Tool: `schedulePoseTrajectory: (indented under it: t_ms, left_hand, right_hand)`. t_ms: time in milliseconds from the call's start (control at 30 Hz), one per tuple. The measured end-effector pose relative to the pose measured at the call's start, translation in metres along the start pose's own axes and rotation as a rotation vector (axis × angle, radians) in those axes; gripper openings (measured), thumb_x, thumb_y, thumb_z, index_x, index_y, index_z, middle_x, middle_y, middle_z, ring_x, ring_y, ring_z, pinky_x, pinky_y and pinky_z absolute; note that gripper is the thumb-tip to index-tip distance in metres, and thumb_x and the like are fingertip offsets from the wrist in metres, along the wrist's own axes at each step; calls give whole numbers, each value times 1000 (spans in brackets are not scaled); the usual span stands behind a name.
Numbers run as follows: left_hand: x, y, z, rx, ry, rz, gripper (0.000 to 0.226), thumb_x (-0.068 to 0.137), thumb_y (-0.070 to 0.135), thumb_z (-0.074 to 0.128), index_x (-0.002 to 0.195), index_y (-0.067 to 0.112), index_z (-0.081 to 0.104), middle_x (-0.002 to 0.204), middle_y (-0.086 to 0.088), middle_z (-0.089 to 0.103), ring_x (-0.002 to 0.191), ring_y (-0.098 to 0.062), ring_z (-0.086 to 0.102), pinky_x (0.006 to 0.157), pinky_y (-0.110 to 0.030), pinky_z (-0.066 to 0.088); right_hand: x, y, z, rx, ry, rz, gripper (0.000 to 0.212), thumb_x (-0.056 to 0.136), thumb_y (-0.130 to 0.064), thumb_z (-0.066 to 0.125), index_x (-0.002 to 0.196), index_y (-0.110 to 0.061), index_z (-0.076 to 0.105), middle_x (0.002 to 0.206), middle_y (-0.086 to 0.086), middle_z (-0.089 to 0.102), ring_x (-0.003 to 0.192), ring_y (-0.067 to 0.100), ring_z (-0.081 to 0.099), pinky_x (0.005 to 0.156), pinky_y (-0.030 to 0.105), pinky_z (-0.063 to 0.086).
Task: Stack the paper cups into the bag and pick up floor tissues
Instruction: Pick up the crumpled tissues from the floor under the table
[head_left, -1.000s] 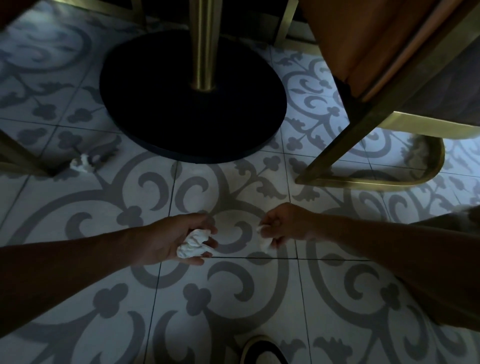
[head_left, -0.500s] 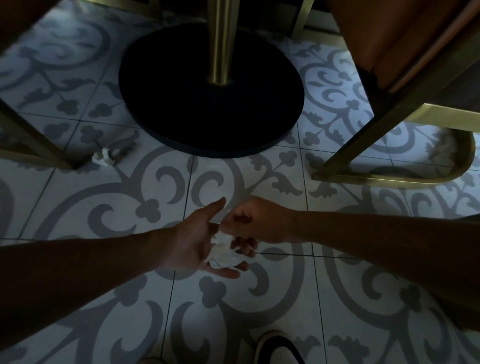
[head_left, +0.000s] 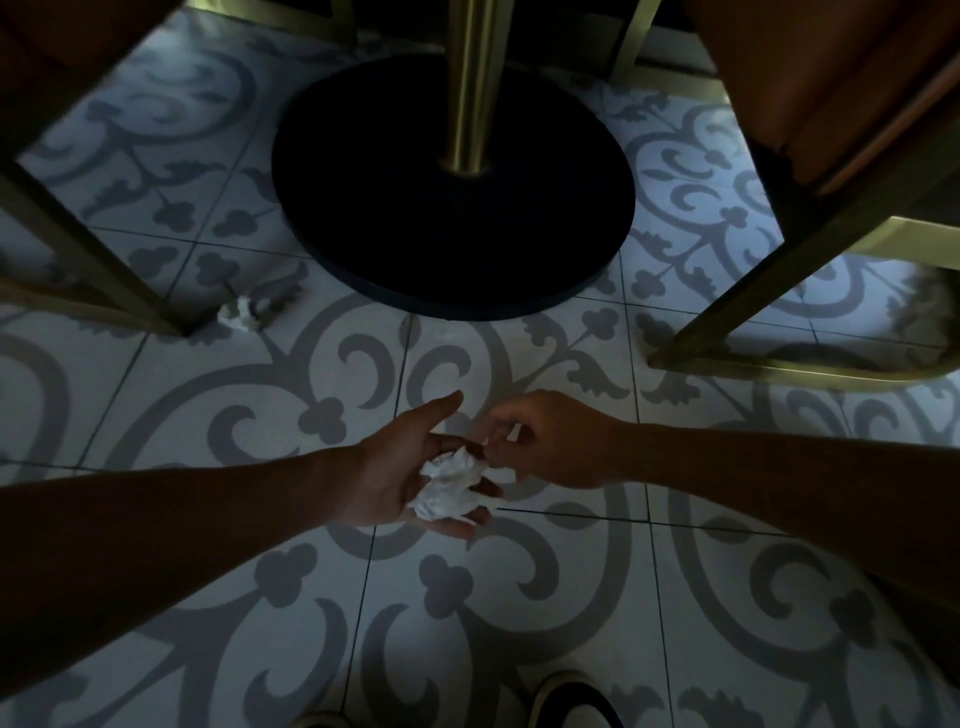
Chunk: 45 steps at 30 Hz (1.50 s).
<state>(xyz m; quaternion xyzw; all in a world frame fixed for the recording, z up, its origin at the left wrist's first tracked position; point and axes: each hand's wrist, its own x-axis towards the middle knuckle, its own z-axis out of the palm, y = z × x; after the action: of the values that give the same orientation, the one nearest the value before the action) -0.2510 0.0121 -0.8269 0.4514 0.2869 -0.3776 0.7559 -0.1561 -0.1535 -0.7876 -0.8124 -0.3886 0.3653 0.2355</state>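
My left hand (head_left: 400, 473) lies palm up low over the patterned tile floor, and a white wad of crumpled tissues (head_left: 447, 491) rests in its palm on loosely curled fingers. My right hand (head_left: 550, 441) is just right of it, its curled fingertips meeting at the wad's upper edge. Whether those fingers still pinch any tissue is unclear. Another small crumpled tissue (head_left: 239, 313) lies on the floor at the left, beside a chair leg. No paper cups or bag are in view.
A black round table base (head_left: 452, 218) with a brass pole (head_left: 467, 104) stands straight ahead. Brass chair legs (head_left: 98, 260) slant at the left, and an orange-seated chair with a brass frame (head_left: 779, 296) is at the right. My shoe (head_left: 571, 701) shows at the bottom edge.
My right hand carried its tissue over to my left hand and set it in the palm. The left hand's fingers spread to take it, and both tissues now form one wad.
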Motion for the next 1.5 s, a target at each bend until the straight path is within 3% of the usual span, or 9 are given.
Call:
schedulePoseTrajectory:
  t_ms: [100, 300, 433, 567, 700, 800, 1000, 1233, 1500]
  left_hand:
    - [0, 0, -9, -35, 7, 13, 72, 87, 64, 43, 117, 4, 69, 111, -24, 70, 98, -39, 69, 86, -45, 56]
    - [-15, -1, -29, -35, 80, 106, 38, 86, 32, 61, 112, 5, 69, 101, -13, 74, 89, -26, 70, 94, -43, 54]
    - [-28, -5, -45, -116, 337, 191, 26, 96, 25, 56, 110, 5, 66, 93, -16, 71, 72, -23, 70, 69, -37, 60]
    - [-50, -10, -65, -176, 524, 244, 21, 99, 22, 53, 95, 7, 66, 92, -18, 68, 74, -24, 68, 63, -33, 60]
    - [-74, -15, -87, -167, 696, 308, 19, 99, 16, 54, 99, 6, 70, 94, -16, 70, 79, -25, 71, 69, -34, 62]
    - [-89, -18, -103, -254, 778, 365, 20, 97, 16, 56, 103, 3, 70, 91, -17, 69, 72, -23, 71, 68, -32, 62]
    - [-118, -37, -121, -383, 793, 413, 23, 98, 17, 54, 109, 3, 68, 94, -16, 69, 77, -21, 68, 55, -21, 58]
    - [-142, -61, -131, -401, 779, 409, 21, 99, 17, 52, 104, 5, 69, 95, -18, 67, 72, -22, 66, 57, -23, 57]
    - [-146, -61, -134, -407, 783, 397, 18, 98, 16, 53, 104, 7, 68, 107, -24, 65, 77, -25, 67, 59, -25, 59]
  right_hand:
    - [4, 3, 3, -35, 33, -5, 24, 92, -25, 59, 112, -14, 65, 106, 0, 69, 72, -5, 57, 62, 8, 43]
    - [23, 4, 10, -125, 75, -59, 30, 90, -20, 60, 119, -12, 61, 115, 3, 65, 82, 2, 54, 66, 3, 41]
    - [52, 1, 16, -187, 56, -83, 35, 92, -22, 58, 126, -14, 56, 125, 1, 58, 99, 1, 49, 71, 1, 36]
    - [87, -14, 26, -242, 40, -118, 35, 90, -23, 59, 125, -18, 55, 125, -1, 54, 107, 11, 56, 88, 21, 46]
    - [131, -38, 37, -275, -1, -175, 39, 91, -19, 58, 129, -20, 50, 135, -4, 47, 103, 10, 56, 81, 15, 44]
    - [166, -60, 48, -302, -40, -226, 49, 92, -18, 54, 139, -14, 40, 148, 2, 36, 131, 18, 40, 104, 26, 36]
    - [236, -97, 68, -267, 6, -272, 65, 84, -21, 59, 144, -18, 35, 148, 8, 34, 135, 25, 36, 109, 34, 35]
    - [280, -107, 86, -356, -62, -211, 66, 82, -39, 61, 143, -35, 36, 156, 6, 17, 143, 30, 21, 115, 45, 29]
    - [267, -106, 80, -520, -58, -293, 75, 91, -37, 55, 151, -13, 17, 160, 10, 11, 146, 29, 10, 118, 44, 21]
